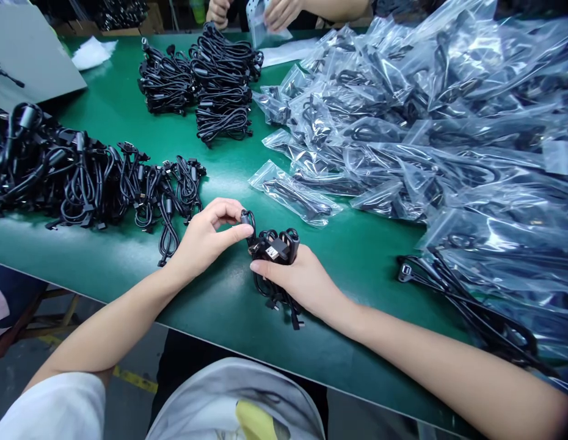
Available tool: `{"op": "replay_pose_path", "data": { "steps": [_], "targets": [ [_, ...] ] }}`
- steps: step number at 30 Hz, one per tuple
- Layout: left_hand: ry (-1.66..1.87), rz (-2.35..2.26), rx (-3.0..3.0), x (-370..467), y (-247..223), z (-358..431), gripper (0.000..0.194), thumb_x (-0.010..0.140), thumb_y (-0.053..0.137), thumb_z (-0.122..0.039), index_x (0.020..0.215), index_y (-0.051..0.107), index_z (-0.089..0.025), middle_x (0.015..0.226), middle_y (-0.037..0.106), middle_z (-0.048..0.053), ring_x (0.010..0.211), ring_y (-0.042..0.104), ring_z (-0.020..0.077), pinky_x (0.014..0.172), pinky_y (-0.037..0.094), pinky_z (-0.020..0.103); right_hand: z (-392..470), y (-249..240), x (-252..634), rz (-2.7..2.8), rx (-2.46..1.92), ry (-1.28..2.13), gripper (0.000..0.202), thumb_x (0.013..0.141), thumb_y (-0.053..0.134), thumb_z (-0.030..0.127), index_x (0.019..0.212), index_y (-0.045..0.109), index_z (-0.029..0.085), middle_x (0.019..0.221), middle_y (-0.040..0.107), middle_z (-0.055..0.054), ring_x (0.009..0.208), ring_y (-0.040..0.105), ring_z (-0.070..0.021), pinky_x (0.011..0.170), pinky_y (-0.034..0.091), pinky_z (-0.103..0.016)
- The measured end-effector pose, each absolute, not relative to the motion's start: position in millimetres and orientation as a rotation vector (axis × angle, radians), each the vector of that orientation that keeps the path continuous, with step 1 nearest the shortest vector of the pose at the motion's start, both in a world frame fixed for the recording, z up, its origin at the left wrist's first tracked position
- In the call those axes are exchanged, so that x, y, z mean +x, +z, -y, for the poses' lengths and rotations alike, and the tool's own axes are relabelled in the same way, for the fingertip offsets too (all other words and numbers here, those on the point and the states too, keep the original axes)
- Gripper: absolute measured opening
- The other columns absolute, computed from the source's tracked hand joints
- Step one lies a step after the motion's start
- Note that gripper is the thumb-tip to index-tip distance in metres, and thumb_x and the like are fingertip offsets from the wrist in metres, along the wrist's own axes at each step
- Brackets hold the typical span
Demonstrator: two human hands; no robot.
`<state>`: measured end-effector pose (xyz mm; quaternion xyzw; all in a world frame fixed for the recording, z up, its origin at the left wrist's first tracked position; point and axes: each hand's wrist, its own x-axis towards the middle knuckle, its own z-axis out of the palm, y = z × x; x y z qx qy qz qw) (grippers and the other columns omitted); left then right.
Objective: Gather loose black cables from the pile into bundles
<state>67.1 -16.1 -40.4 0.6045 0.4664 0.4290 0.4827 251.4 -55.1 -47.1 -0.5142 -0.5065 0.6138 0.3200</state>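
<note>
Several coiled black cables [271, 244] are bunched in my right hand [295, 275], whose thumb lies across them near the table's front edge. A pale USB plug shows on top of the bunch. My left hand [215, 231] is just to the left, its thumb and fingers closed on the thick end of a black cable [246, 217] beside the bunch. Left of my left hand, single coiled cables [168, 223] lie at the end of a long cable pile [82, 174]. Beyond my hands is a bagged cable [297, 194] in clear plastic.
Clear bags of cables [403, 122] cover the right side of the green table [220, 165]. Loose long cables [467, 305] lie at the right. Cable stacks [222, 85] stand at the back, where another person's hands [281, 12] hold a bag. A grey box [32, 55] stands back left.
</note>
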Motion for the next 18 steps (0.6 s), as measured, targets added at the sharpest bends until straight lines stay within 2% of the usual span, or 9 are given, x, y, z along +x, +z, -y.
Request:
{"op": "replay_pose_path", "data": {
  "steps": [5,9,13,16,18],
  "targets": [
    [1.028,-0.996,1.302,66.4,-41.1,16.1,0.015,0.076,0.08,-0.03,0.085,0.075,-0.02,0.106,0.06,0.005,0.101,0.059,0.0188,0.096,0.047,0.032,53.8,-48.3,252.1,1.327,-1.354,1.583,0.026,0.069,0.074,0.039,0.071,0.057,0.02,0.069,0.053,0.003,0.069,0.047,-0.0163,0.067,0.04,-0.031],
    [0.955,-0.974,1.275,64.3,-43.4,14.6,0.019,0.082,0.075,-0.038,0.088,0.076,-0.019,0.11,0.06,0.007,0.108,0.057,0.0209,0.099,0.045,0.032,52.4,-51.2,253.3,1.335,-1.362,1.601,0.023,0.071,0.073,0.04,0.073,0.061,0.02,0.07,0.056,0.002,0.071,0.049,-0.0177,0.069,0.041,-0.032],
    [0.945,-0.984,1.21,68.8,-43.3,15.5,0.023,0.072,0.084,-0.034,0.082,0.07,-0.019,0.097,0.061,0.003,0.093,0.058,0.0167,0.089,0.047,0.029,52.6,-52.9,253.8,1.317,-1.346,1.634,0.027,0.069,0.074,0.039,0.07,0.056,0.02,0.067,0.052,0.003,0.067,0.046,-0.0158,0.065,0.039,-0.031],
    [0.987,-1.043,1.15,73.9,-42.7,16.7,0.026,0.067,0.086,-0.031,0.073,0.066,-0.016,0.095,0.06,0.003,0.089,0.057,0.0153,0.088,0.046,0.029,53.6,-52.6,253.8,1.323,-1.356,1.636,0.027,0.071,0.074,0.04,0.072,0.055,0.02,0.069,0.051,0.003,0.068,0.045,-0.0158,0.066,0.038,-0.031],
    [1.017,-1.063,1.11,75.9,-42.8,17.2,0.029,0.064,0.087,-0.03,0.074,0.064,-0.016,0.095,0.059,0.002,0.087,0.056,0.0146,0.087,0.046,0.03,54.2,-51.6,253.6,1.325,-1.367,1.62,0.027,0.071,0.073,0.04,0.072,0.055,0.02,0.069,0.051,0.003,0.069,0.045,-0.0157,0.066,0.038,-0.03]
  ]
}}
